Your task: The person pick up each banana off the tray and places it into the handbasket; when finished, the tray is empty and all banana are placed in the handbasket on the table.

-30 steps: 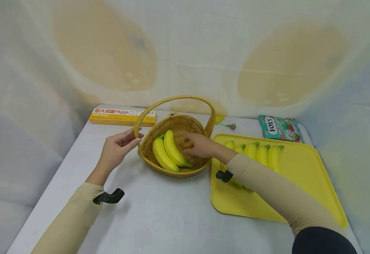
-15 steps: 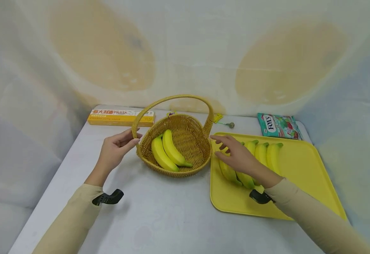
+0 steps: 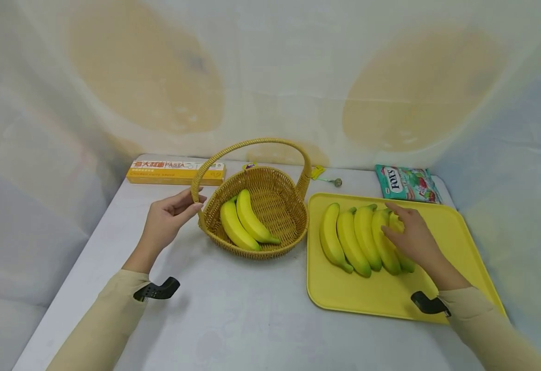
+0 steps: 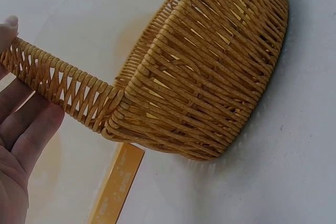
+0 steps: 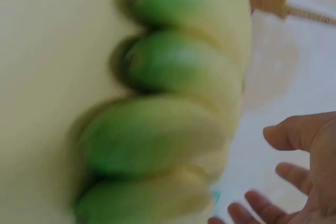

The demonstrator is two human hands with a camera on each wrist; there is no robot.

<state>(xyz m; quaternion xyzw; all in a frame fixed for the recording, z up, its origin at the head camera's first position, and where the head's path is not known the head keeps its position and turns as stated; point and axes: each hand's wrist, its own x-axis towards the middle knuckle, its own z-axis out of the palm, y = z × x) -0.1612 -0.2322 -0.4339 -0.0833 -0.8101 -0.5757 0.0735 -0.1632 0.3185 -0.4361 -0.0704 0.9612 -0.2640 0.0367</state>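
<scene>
My left hand [image 3: 166, 219] pinches the left side of the handle of a wicker basket [image 3: 277, 206] between thumb and fingers; the left wrist view shows the woven handle [image 4: 58, 80] there. Two yellow bananas [image 3: 257, 221] lie side by side in the basket's left half. Several more bananas [image 3: 330, 237] line up in a row on a yellow tray [image 3: 456, 257] to the right. Over the rightmost of these hovers my right hand [image 3: 414, 234], thumb and fingers spread and partly covering it. In the right wrist view the bananas' green tips [image 5: 173, 61] are blurred, with nothing in the hand.
A pasta box [image 3: 173, 172] lies behind the basket at left. A green candy bag [image 3: 407, 184] sits behind the tray. Small yellow-wrapped candy [image 3: 318, 172] lies behind the basket's right side. White cloth walls [image 3: 270, 77] enclose the table.
My right hand has left the basket's inside and moved right, over the bananas on the tray. The left hand stays on the handle, and the two bananas lie in the basket as before.
</scene>
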